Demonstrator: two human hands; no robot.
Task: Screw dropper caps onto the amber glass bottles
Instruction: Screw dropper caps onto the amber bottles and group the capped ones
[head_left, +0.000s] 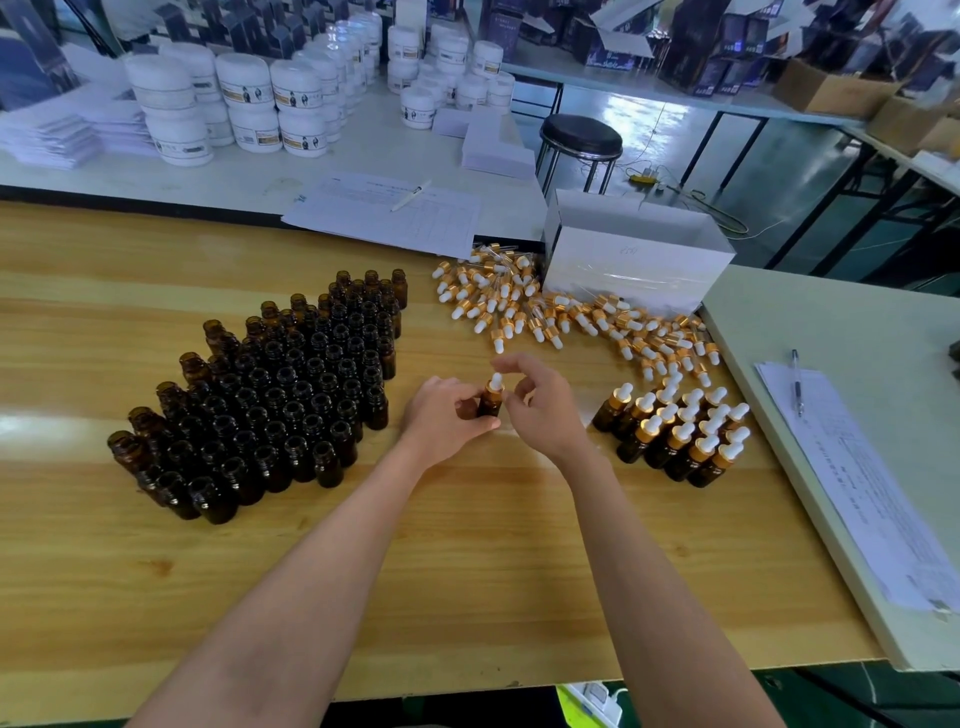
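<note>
My left hand (447, 421) grips an amber glass bottle (489, 404) upright at the table's middle. A dropper cap (495, 383) with a gold collar and white bulb sits on its neck. My right hand (543, 402) curls its fingers around that cap, thumb and fingertips at the collar. Several uncapped amber bottles (280, 395) stand packed together to the left. A loose heap of dropper caps (550, 306) lies at the back right. Several capped bottles (680, 436) stand grouped on the right.
A white cardboard box (634, 260) stands behind the cap heap. Printed sheets with a pen (395, 208) lie at the back. A pale side table (852, 395) with papers and a pen adjoins on the right. White jars (249, 104) crowd the far table, next to a black stool (581, 137).
</note>
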